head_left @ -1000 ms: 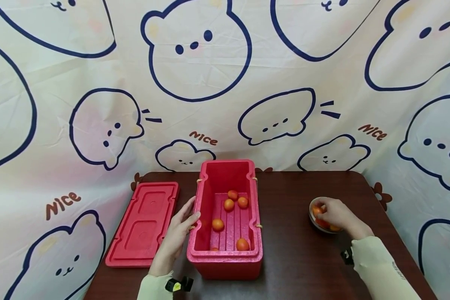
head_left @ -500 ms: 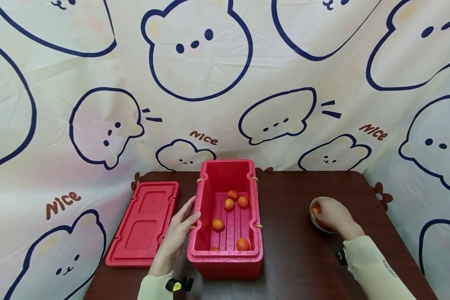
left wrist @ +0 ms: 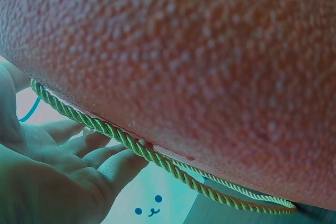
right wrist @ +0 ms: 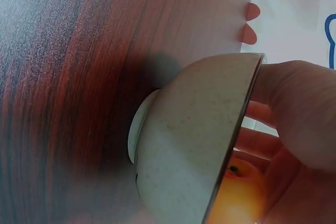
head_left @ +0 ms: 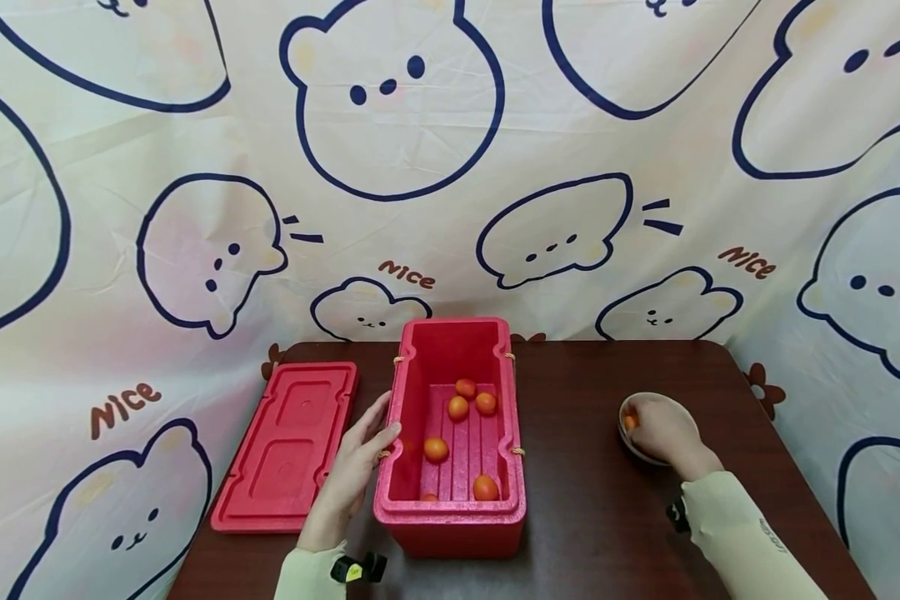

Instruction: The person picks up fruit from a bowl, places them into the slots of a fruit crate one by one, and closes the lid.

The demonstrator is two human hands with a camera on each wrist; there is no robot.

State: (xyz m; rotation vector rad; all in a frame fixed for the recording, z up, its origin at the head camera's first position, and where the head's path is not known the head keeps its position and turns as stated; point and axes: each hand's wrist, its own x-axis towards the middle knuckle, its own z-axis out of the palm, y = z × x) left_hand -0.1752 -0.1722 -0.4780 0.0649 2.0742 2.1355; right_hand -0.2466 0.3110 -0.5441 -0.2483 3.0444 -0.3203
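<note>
An open red box (head_left: pixel 450 515) stands mid-table, several small round orange fruits (head_left: pixel 436 450) lying on its floor. My left hand (head_left: pixel 351 467) rests against its left wall, the thumb at the rim and fingers along the outside. In the left wrist view, that hand's fingers extend beside the box's twisted cord (left wrist: pixel 126 139). On the right, my right hand (head_left: pixel 663 429) reaches into a small pale bowl (right wrist: pixel 184 124). One orange fruit (right wrist: pixel 239 195) shows between the bowl rim and my palm in the right wrist view. Inside the bowl, my fingertips are hidden.
A red lid (head_left: pixel 288 450) lies flat left of the box, close to my left forearm. The dark wooden table (head_left: pixel 570 467) ends at a patterned cloth (head_left: pixel 555 150) hanging behind and at both sides.
My right hand has moved slightly left and deeper into the bowl, covering more of the fruit. The left hand and the box stay in place.
</note>
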